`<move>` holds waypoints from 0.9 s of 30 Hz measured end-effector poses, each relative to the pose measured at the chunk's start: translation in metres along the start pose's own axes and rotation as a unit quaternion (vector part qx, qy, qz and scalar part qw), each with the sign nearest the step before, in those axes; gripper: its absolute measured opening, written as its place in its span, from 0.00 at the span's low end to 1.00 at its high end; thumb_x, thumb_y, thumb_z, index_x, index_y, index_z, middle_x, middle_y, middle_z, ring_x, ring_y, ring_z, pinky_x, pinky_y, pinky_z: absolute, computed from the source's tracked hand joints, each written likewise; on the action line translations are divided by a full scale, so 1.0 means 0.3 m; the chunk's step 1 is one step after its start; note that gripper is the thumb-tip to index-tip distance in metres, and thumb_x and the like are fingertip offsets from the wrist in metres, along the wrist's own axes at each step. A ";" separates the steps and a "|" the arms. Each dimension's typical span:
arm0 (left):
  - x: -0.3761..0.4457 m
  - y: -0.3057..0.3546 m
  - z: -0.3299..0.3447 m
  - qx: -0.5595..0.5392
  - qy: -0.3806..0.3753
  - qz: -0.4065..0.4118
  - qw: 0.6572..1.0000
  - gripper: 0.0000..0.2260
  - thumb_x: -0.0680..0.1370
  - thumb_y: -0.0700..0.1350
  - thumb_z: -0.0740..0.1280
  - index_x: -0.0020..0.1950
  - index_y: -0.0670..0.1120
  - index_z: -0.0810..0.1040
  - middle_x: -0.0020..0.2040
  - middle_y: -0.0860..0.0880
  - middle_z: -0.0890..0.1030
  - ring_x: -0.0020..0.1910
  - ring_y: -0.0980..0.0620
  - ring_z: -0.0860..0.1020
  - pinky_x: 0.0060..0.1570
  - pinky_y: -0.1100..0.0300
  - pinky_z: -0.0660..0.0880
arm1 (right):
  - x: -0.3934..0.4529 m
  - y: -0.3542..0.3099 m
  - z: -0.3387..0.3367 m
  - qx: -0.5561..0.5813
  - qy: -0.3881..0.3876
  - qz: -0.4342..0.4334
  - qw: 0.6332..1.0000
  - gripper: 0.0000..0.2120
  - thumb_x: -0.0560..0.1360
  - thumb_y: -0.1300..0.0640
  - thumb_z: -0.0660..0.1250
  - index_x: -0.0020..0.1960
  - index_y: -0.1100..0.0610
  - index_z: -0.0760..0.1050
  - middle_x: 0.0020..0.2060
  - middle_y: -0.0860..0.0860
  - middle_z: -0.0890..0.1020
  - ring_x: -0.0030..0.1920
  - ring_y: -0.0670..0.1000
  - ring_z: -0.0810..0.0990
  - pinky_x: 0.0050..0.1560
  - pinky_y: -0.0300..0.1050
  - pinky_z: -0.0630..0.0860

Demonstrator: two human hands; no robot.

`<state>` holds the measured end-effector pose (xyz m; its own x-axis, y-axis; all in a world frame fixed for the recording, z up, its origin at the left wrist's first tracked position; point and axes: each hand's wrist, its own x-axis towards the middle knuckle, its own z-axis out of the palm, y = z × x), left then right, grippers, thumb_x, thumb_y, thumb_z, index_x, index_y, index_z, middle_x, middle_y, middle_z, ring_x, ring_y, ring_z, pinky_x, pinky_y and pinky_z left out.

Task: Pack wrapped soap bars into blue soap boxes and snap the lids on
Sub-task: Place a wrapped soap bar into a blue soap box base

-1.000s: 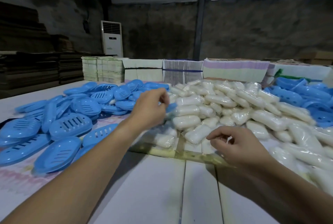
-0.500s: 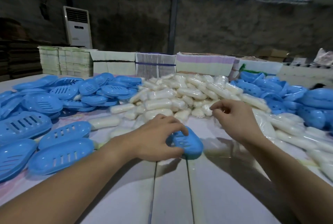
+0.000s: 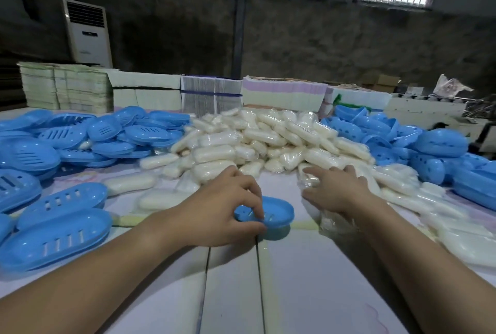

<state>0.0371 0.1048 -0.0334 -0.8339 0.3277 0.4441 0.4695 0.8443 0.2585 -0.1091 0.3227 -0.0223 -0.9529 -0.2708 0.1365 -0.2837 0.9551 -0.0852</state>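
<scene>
Both hands are set forward over the worktop point(image 3: 233, 288), each at its own job. By the left hand point(image 3: 217, 210) a blue soap box half point(image 3: 271, 212) is held down at its near rim, thumb and fingertips curled round the edge, with its hollow side up, presumably so that it stays put and open for filling. The right hand point(image 3: 335, 191) is laid with fingers spread and fairly straight on the near edge of the heap of wrapped soap bars point(image 3: 257, 140), touching the film of one bar; no closed grip can be seen, so a bar is judged to be sought rather than taken. The box half is kept just beside that hand, which would make the carry short. Supplies are ranked within reach: slotted blue lids point(image 3: 61, 237) piled to the left, deeper blue shells point(image 3: 440, 143) to the right, soap between them. No bar lies in the held box yet. Stacked flat cartons point(image 3: 145, 92) are lined along the far edge.
</scene>
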 end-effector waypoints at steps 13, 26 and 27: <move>-0.007 -0.067 -0.016 0.054 -0.064 -0.103 0.991 0.32 0.74 0.65 0.67 0.75 0.61 0.62 0.62 0.60 0.75 0.62 0.57 0.63 0.62 0.58 0.69 | -0.003 -0.027 0.004 -0.004 -0.025 -0.062 0.998 0.09 0.75 0.40 0.59 0.55 0.35 0.69 0.58 0.47 0.79 0.64 0.59 0.62 0.58 0.58 0.59; 0.003 -0.059 -0.004 -0.003 -0.072 -0.123 0.990 0.33 0.70 0.69 0.66 0.73 0.60 0.67 0.53 0.64 0.72 0.56 0.63 0.65 0.60 0.59 0.71 | 0.000 -0.044 0.019 0.084 0.060 -0.109 0.989 0.20 0.69 0.42 0.68 0.59 0.39 0.66 0.50 0.49 0.79 0.59 0.53 0.68 0.53 0.53 0.60; 0.005 -0.058 0.001 0.008 -0.074 -0.124 0.990 0.33 0.70 0.69 0.66 0.72 0.60 0.68 0.52 0.63 0.72 0.55 0.60 0.65 0.59 0.59 0.71 | 0.000 -0.047 0.012 0.094 0.070 -0.112 0.987 0.20 0.68 0.42 0.69 0.57 0.40 0.67 0.49 0.49 0.79 0.56 0.53 0.68 0.53 0.52 0.61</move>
<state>0.0276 0.0907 -0.0375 -0.9566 0.1679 0.2381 0.2422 0.9125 0.3296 -0.1056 0.3089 -0.0247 -0.8439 -0.4400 0.3071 -0.5124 0.8307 -0.2178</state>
